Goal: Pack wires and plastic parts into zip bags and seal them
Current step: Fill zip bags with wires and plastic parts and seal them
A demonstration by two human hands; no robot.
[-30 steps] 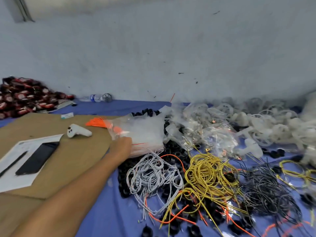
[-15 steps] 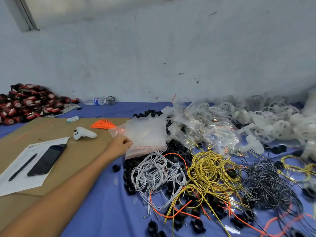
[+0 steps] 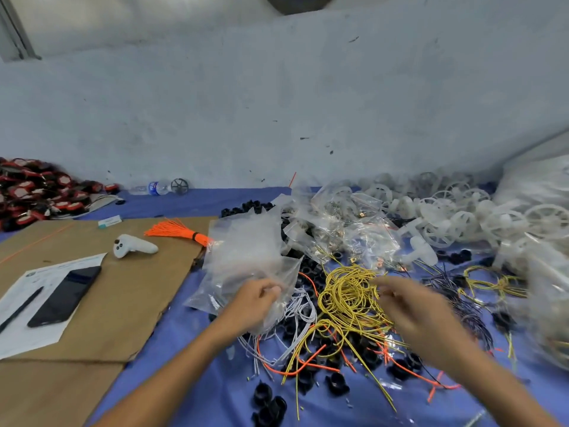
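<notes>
Plainly the job is in its early part: the left hand point(image 3: 255, 300) pinches a clear zip bag point(image 3: 246, 257) near its lower edge and holds it up over the near end of the loose heap. As far as I can see, the bag has nothing in it and is not sealed. The right hand point(image 3: 409, 309) is smeared by motion above the yellow wires point(image 3: 348, 294) (whether its fingers are spread or closing on a strand I cannot tell). Some work looks done: several filled bags point(image 3: 348, 232) lie in a cluster behind the yellow coil. Much is left, in my judgement. White wires point(image 3: 300, 312), dark wires point(image 3: 455, 291) and stray orange strands point(image 3: 295, 369) lie tangled on the blue cloth point(image 3: 191, 380), with black plastic parts point(image 3: 268, 405) scattered among them. A large pile of white plastic parts point(image 3: 462, 217) sits at the far right, all unbagged.
</notes>
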